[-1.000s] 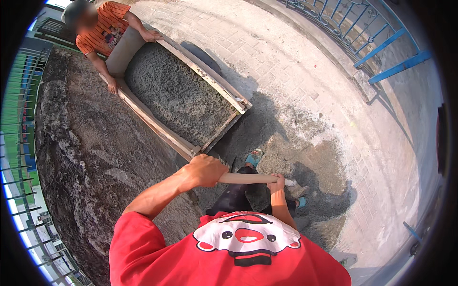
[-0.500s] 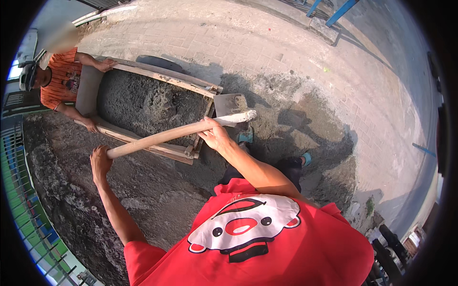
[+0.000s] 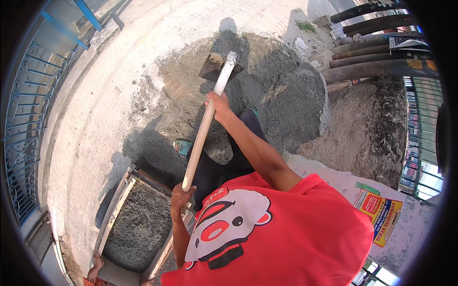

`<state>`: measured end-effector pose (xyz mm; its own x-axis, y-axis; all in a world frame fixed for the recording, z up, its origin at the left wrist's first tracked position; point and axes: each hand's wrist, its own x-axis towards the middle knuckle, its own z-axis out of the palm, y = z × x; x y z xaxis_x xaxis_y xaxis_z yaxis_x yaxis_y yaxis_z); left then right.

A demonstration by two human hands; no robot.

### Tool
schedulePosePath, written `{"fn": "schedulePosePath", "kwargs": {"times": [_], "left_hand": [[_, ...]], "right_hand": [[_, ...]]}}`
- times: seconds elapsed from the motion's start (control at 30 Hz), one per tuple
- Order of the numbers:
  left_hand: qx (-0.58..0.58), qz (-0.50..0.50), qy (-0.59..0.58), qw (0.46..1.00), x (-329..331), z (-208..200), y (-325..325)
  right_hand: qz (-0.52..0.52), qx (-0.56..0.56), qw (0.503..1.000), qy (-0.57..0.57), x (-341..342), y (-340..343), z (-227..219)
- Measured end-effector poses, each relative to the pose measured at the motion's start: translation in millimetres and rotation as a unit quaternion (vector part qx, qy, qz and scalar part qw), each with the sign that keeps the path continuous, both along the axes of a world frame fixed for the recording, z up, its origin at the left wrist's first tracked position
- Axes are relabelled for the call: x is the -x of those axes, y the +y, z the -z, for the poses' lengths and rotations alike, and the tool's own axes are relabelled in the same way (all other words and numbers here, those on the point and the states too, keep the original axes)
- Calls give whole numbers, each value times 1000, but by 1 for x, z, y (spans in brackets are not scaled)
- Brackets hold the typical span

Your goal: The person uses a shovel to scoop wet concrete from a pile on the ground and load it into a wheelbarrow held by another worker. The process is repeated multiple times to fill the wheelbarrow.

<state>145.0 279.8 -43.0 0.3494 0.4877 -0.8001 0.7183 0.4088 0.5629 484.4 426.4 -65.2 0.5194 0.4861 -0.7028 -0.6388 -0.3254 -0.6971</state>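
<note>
Both my hands are closed round the wooden handle of a hoe point(image 3: 202, 142). My left hand point(image 3: 182, 198) grips the butt end close to my body. My right hand point(image 3: 219, 105) holds the handle farther up, nearer the head. The dark metal blade point(image 3: 208, 71) hangs over the near side of my shadow, above a spread of wet grey mortar point(image 3: 300, 90). At the lower left stands a wood-framed box point(image 3: 117, 208) filled with grey mortar point(image 3: 136, 229). Another person's hand point(image 3: 96, 267) rests on the box's frame at the bottom edge.
Several thick dark pipes or poles point(image 3: 372, 49) lie at the upper right, beside a rough earth bank point(image 3: 358, 128). A blue metal fence point(image 3: 26, 128) runs along the left. Pale paving point(image 3: 95, 119) borders the mortar. My sandalled foot point(image 3: 182, 147) stands on it.
I have turned right, so the box now lies at the lower left. The hoe has swung away from the box to over the mortar spread. Both hands still hold it.
</note>
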Motion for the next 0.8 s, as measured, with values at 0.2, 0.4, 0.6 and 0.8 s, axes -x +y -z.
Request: {"fn": "schedulePosePath", "kwargs": {"times": [0.2,0.4,0.6,0.8], "left_hand": [[41,110,-1,993,-47,34,8],[-32,114,-40,992,-207,57,11],[-105,30,-59,992,-473,87,50],[-131,-3,-99,986,-639,190,129]], "right_hand": [[22,21,1000,0,-56,-27,4],[36,-24,996,-81,-203,-20,19],[-12,-41,987,-156,-429,46,87],[-103,105,968,-202,-509,82,228]]}}
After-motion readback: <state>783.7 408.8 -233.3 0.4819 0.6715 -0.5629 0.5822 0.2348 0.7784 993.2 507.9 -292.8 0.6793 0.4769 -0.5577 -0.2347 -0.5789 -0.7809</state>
